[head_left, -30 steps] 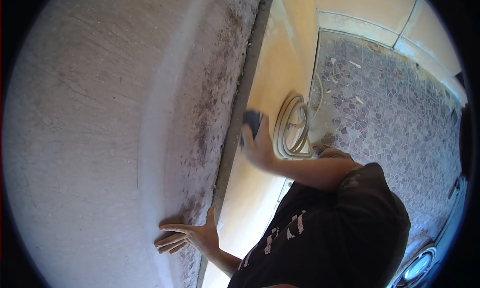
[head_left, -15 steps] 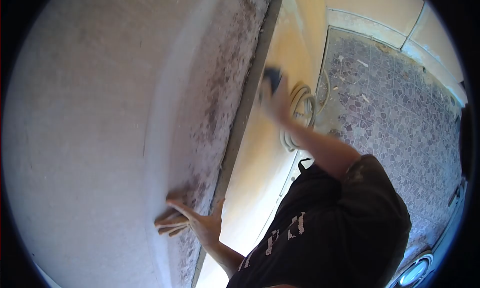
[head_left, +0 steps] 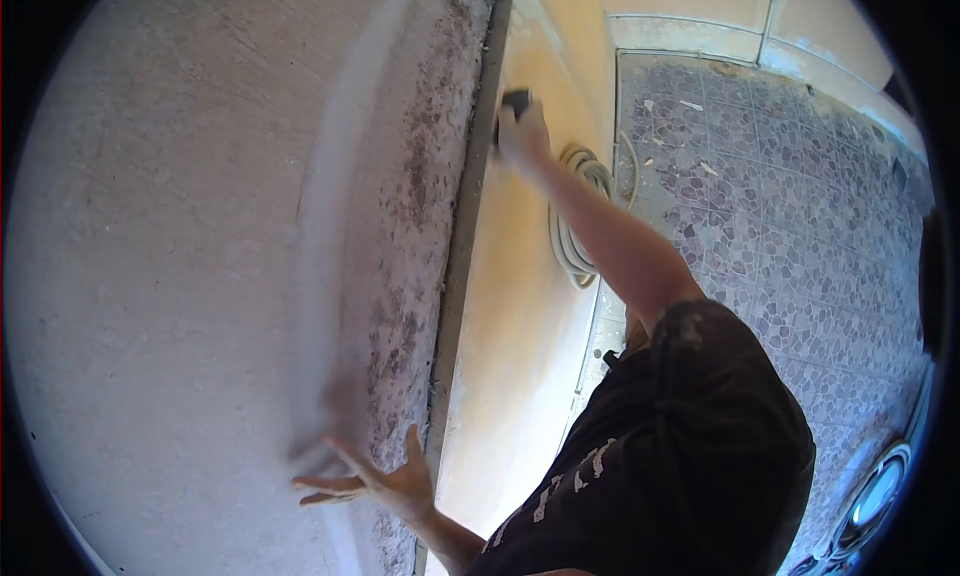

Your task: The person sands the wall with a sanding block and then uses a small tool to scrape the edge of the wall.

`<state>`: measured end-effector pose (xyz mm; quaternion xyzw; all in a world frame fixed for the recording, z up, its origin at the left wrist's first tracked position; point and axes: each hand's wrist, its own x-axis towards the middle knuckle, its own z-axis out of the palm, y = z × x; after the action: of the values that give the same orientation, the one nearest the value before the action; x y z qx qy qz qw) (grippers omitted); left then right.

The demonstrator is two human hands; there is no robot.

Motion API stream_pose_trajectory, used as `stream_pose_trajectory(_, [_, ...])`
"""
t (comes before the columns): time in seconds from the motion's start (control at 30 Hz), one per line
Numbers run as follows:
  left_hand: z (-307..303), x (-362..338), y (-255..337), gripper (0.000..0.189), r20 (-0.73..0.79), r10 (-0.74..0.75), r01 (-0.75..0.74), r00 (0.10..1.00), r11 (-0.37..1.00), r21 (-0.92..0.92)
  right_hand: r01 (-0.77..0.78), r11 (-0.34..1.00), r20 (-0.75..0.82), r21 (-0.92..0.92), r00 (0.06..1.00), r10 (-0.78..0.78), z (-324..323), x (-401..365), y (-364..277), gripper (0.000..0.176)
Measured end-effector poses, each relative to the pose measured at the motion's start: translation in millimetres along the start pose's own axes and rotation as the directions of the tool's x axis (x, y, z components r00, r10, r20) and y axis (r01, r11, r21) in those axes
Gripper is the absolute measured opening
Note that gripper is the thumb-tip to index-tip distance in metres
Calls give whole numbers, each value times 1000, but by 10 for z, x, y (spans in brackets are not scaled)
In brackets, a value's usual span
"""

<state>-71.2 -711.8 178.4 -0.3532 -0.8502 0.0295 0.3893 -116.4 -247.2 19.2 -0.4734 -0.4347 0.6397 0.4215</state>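
Grey wall: a broad, rough grey plaster wall [head_left: 200, 256] lies under and beyond the left hand. It is flecked with dark mould-like speckles [head_left: 405, 306] on the side towards the right hand.
Floor: a pebble-patterned tile floor [head_left: 780, 196] runs beyond the right arm, strewn with pale chips.
Yellow band: a smooth yellow painted band of wall [head_left: 510, 336] lies between the two hands, and the right hand works on it.
Edge strip: a narrow dark grey strip [head_left: 462, 226] parts grey from yellow, just beside the right hand's fingertips.
Coil: a coiled pale hose or cable [head_left: 562, 244] lies on the floor under the right forearm.
Left hand: the left hand [head_left: 385, 486] is spread wide, palm towards the grey wall and holding nothing. Its fingers are blurred, so firm contact cannot be confirmed.
Right hand: the right hand [head_left: 522, 136] is stretched far out and closed around a small dark block [head_left: 515, 101].
Block: it is pressed to the yellow band at the far end of the right arm's reach, close against the edge strip.
Risk, reach: at full stretch the grip looks weak, so the small dark block could skid off the paint or be dropped.
Risk, edge: working this close, a stroke could ride onto the strip and scuff it, or scrape the knuckles on the rough plaster.
Risk, footing: if the left hand slips, balance goes, and the coil could catch a foot.
Risk, dust: loosened speckles and dust would drift towards the face.
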Motion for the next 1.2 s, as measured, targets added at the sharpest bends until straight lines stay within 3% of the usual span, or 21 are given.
stream_pose_trajectory(0.07, [-202, 4, -41, 124, 46, -191, 189, 981, 981, 47, -118, 982, 47, 145, 993, 112, -69, -180, -272, 40])
stream_pose_trajectory(0.13, [-131, -88, -211, 131, 90, -174, 167, 981, 983, 77, 274, 953, -75, -132, 956, -285, 77, -665, 125, 39])
stream_pose_trajectory(0.2, [-74, -96, -173, 134, 153, -190, 164, 970, 972, 165, 434, 901, -56, -2, 899, -433, 75, -1534, 539, 43])
stream_pose_trajectory(0.23, [-78, -66, -146, 137, 180, -218, 184, 959, 965, 186, 440, 898, -58, -2, 896, -440, 24, -1589, 478, 43])
stream_pose_trajectory(0.3, [-109, -38, -146, 138, 204, -215, 181, 955, 968, 171, 37, 993, 157, 113, 986, -55, -104, -1710, 303, 45])
stream_pose_trajectory(0.33, [-133, -55, -150, 139, 233, -218, 184, 948, 970, 160, 259, 966, -24, 28, 966, -258, 63, -1282, 488, 43])
stream_pose_trajectory(0.37, [-140, -69, -165, 139, 245, -228, 189, 942, 967, 174, 258, 964, -53, -65, 964, -262, 52, -882, 290, 37])
stream_pose_trajectory(0.43, [-117, -72, -168, 142, 240, -216, 169, 946, 964, 204, -143, 976, 73, 167, 989, 132, -132, -416, -413, 31])
stream_pose_trajectory(0.47, [-136, -96, -150, 142, 247, -221, 172, 943, 963, 206, -147, 976, 75, 159, 988, 137, -90, -431, -284, 31])
stream_pose_trajectory(0.53, [-69, -37, -121, 143, 200, -222, 177, 954, 959, 220, 240, 965, -66, -102, 967, -248, 50, -459, 75, 34])
stream_pose_trajectory(0.6, [-7, -27, -121, 145, 187, -209, 158, 960, 954, 253, 342, 940, -10, 18, 940, -342, 81, -1179, 419, 41])
stream_pose_trajectory(0.67, [0, -27, -121, 146, 181, -251, 192, 951, 938, 288, 239, 959, 66, 151, 966, -251, 101, -1674, 665, 48])
stream_pose_trajectory(0.77, [-33, -15, -120, 147, 217, -256, 184, 942, 934, 306, 259, 964, 5, -66, 966, -259, 37, -846, 310, 46])
stream_pose_trajectory(0.83, [-57, -26, -120, 147, 230, -264, 188, 937, 933, 307, -19, 1000, 36, -21, 999, 19, -63, -300, -260, 36])
stream_pose_trajectory(0.87, [-37, -35, -127, 147, 224, -262, 178, 939, 925, 336, -23, 999, 46, -33, 999, 24, -63, -322, -227, 36])
stream_pose_trajectory(0.93, [-6, -25, -119, 147, 211, -261, 175, 942, 918, 355, 285, 942, -36, -178, 955, -295, -49, -335, -150, 39])
stream_pose_trajectory(1.0, [13, -34, -117, 148, 196, -260, 169, 946, 907, 387, 296, 950, 16, -95, 955, -296, 21, -1011, 237, 43])
stream_pose_trajectory(1.07, [25, -45, -103, 149, 218, -274, 176, 937, 906, 385, 482, 876, 3, 11, 876, -482, 38, -1676, 518, 45])
stream_pose_trajectory(1.1, [17, -60, -110, 149, 237, -300, 196, 924, 904, 381, 472, 881, 3, 10, 881, -472, 32, -1612, 499, 45])
stream_pose_trajectory(1.17, [16, -70, -122, 149, 262, -332, 218, 906, 898, 382, 159, 987, 107, -1, 982, -158, -7, -1197, 314, 42])
stream_pose_trajectory(1.2, [18, -49, -99, 149, 223, -321, 203, 920, 880, 428, 244, 960, 43, -135, 970, -240, -46, -909, 100, 40])
